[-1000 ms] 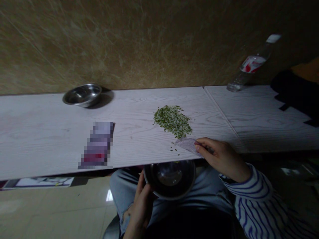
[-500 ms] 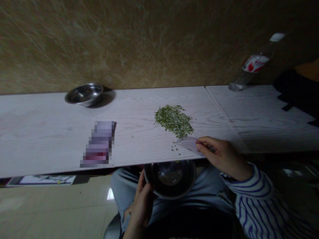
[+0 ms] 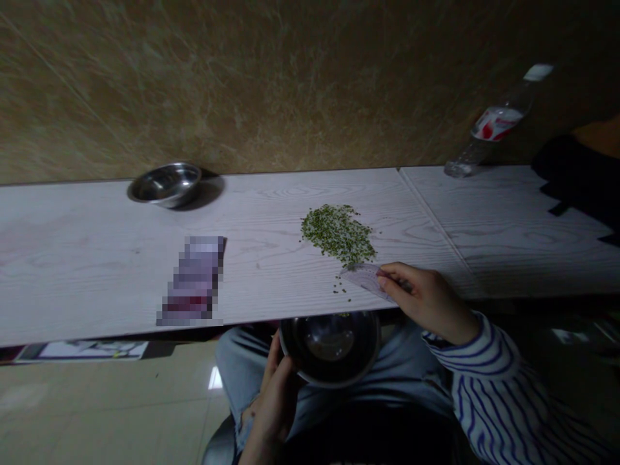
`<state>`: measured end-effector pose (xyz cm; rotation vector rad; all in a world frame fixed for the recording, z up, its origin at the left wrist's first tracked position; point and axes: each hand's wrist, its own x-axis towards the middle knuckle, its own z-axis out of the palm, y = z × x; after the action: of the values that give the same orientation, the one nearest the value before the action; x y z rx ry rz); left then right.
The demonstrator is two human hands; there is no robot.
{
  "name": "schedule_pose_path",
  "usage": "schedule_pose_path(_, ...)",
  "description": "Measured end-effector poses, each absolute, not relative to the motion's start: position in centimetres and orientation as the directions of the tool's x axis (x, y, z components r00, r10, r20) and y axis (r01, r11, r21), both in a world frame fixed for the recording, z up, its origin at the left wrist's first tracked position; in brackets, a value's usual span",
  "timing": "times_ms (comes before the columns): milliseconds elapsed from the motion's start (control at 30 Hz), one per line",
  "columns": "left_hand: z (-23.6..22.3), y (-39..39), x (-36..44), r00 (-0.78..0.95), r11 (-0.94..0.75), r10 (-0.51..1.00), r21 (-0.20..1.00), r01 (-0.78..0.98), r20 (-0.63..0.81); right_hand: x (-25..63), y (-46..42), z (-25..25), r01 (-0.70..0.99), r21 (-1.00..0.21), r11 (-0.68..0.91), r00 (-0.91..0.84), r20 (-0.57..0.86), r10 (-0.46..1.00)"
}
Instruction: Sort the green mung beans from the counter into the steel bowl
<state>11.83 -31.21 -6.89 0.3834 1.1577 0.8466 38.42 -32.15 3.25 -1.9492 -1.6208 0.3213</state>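
My right hand (image 3: pixel 423 297) pinches a clear plastic protractor (image 3: pixel 361 279) at its right end. The protractor's left edge touches the near side of a spread of small green beans (image 3: pixel 336 234) on the table. Several loose beans lie between it and the table's front edge. Below that edge my left hand (image 3: pixel 278 394) grips the left rim of a metal bowl (image 3: pixel 332 381) held over my lap. A few beans show near the bowl's far rim; its inside is dark.
A second metal bowl (image 3: pixel 165 187) stands at the back left of the white wood-grain table (image 3: pixel 261 258). Nearer lies a pixelated flat object (image 3: pixel 194 281). A plastic bottle (image 3: pixel 494 126) stands at the back right, beside a dark item (image 3: pixel 571 174). A marbled wall rises behind.
My right hand and the protractor have shifted slightly left and away from me, up against the beans. The left hand and its bowl stay in place.
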Motion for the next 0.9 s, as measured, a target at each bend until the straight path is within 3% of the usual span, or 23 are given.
schedule_pose_path(267, -7.4, -31.1, 11.5, 0.159, 0.634, 0.761, 0.668, -0.391, -0.629, 37.1, -31.3, 3.5, 0.799, -0.601, -0.028, 0.165, 0.175, 0.971)
schedule_pose_path(900, -7.6, -31.2, 11.3, 0.169, 0.633, 0.764, 0.673, -0.384, -0.623, 37.8, -33.2, 3.4, 0.782, -0.622, -0.046, 0.171, 0.143, 0.975)
